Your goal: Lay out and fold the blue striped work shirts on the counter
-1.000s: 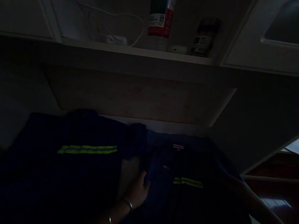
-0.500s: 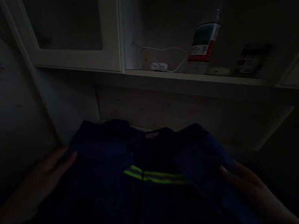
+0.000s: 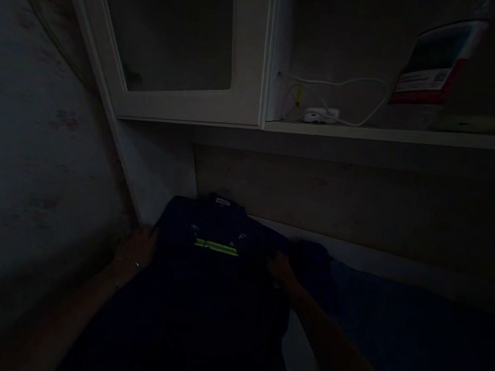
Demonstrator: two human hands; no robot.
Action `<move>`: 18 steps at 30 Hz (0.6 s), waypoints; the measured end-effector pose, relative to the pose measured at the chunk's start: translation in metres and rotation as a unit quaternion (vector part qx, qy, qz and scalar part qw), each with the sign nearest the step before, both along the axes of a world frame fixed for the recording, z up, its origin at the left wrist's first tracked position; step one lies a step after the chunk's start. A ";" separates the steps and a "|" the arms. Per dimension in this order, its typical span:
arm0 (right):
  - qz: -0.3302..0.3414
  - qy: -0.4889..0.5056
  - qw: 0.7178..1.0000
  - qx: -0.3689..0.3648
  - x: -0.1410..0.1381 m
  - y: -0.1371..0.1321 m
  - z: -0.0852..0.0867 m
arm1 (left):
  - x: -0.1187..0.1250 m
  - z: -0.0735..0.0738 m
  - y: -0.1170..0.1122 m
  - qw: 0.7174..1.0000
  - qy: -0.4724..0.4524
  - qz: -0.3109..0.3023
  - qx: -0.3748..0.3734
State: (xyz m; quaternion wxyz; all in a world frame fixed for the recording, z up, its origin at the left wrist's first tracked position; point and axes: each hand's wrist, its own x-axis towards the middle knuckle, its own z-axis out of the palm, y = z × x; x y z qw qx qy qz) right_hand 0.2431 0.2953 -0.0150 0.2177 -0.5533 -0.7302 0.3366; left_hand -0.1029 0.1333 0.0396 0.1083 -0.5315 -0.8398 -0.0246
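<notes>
In the dim light a dark navy work jacket (image 3: 212, 293) lies spread out, collar toward the back wall. A yellow-green reflective strip (image 3: 217, 247) crosses its chest, and a pale label shows inside the collar. My left hand (image 3: 138, 246) is closed at the jacket's left edge, below the shoulder. At the opposite side, my right hand (image 3: 280, 267) has its fingers bent onto the cloth near the sleeve. Darkness hides the exact fingertips of both hands. The sleeve (image 3: 314, 265) extends beyond my right hand.
A white cabinet (image 3: 240, 112) hangs above the jacket. Its shelf (image 3: 359, 133) holds a labelled bottle (image 3: 430, 67), a white plug adapter (image 3: 320, 115) and a looping cable. Flowered wallpaper (image 3: 58, 162) is close on the left. Blue bedding (image 3: 415, 344) lies at right.
Both hands have moved farther forward and closer together on the jacket. The jacket front, folded open before, now lies flatter with its collar up. The view has shifted left.
</notes>
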 end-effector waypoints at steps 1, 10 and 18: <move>-0.004 -0.022 1.000 0.009 -0.003 0.000 -0.009 | 0.003 -0.022 0.003 0.999 0.019 -0.024 -0.037; 0.069 -0.178 0.980 0.060 -0.027 0.015 -0.055 | 0.007 -0.091 0.028 0.992 0.029 -0.047 -0.111; -0.104 -0.148 0.983 0.041 0.110 0.054 -0.041 | -0.031 -0.073 0.039 0.995 -0.044 0.024 -0.081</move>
